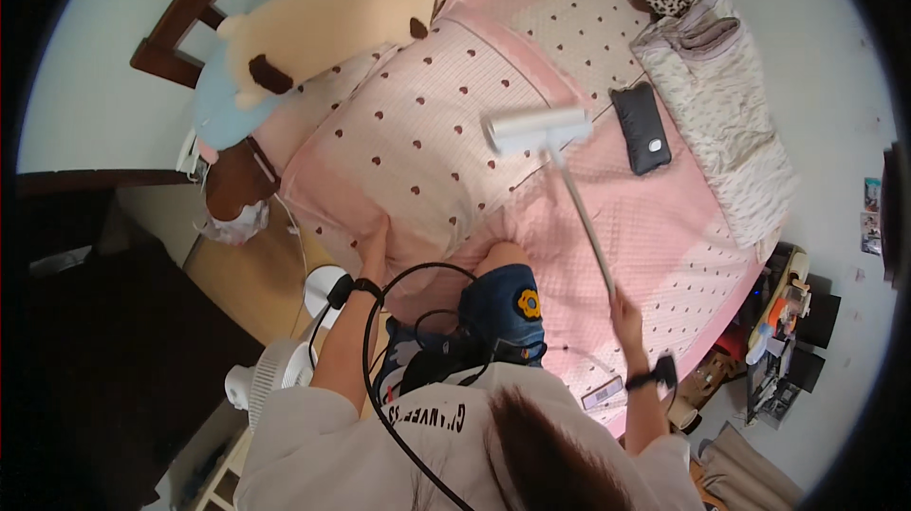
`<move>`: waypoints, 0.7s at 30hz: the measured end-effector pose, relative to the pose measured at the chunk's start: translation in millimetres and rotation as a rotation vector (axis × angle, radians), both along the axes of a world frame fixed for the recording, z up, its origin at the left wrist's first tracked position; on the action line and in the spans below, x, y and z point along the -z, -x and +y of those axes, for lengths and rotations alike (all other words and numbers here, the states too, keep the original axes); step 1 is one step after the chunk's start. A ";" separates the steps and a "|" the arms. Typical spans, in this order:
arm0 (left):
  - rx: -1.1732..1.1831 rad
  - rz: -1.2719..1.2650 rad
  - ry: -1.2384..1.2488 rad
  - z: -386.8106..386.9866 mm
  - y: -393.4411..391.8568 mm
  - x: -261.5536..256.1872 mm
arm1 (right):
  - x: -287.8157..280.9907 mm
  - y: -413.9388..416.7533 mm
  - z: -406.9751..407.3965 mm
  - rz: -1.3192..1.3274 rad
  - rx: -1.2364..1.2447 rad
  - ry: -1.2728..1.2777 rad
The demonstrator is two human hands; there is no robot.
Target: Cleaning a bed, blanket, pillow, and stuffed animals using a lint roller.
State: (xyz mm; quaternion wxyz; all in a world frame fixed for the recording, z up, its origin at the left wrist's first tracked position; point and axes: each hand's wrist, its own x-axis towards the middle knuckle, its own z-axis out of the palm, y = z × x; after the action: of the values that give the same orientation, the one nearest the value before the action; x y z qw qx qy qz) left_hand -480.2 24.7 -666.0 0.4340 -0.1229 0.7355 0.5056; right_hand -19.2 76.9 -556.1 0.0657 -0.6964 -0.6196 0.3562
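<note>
My right hand [626,319] is closed around the lower end of the long thin handle of a white lint roller [537,128]. The roller's head lies over a pink and cream heart-patterned pillow or folded bedding [434,105], slightly blurred; whether it touches the fabric I cannot tell. At the near left edge of this bedding, my left hand [375,244] rests against the fabric, its fingers partly hidden by it. Whether it grips the cloth does not show. My bent knee is on the pink quilted bed cover [569,262].
A plush dog cushion [327,20] lies at the headboard [174,41]. To the right are a black pouch-like item [642,128] and a folded blanket [719,119]. A phone [603,393] lies near my right wrist. A white fan [274,376] stands at left; a black cable loops before me.
</note>
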 end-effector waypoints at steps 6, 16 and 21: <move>0.004 0.043 -0.085 -33.2 32.3 72.2 | -44.6 -30.5 -159.3 0.015 0.212 0.144; 0.049 -0.105 -0.048 -21.8 21.3 32.5 | -56.3 95.9 36.7 0.404 0.081 0.154; 0.024 -0.025 -0.102 -13.5 11.3 11.2 | 18.2 87.6 38.1 0.110 0.140 -0.170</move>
State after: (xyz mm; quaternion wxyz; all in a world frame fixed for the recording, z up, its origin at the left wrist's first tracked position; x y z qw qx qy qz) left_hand -491.5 11.2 -677.2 0.4551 -0.0981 0.7047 0.5354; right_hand -106.8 115.0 -574.3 0.1832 -0.7093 -0.5927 0.3347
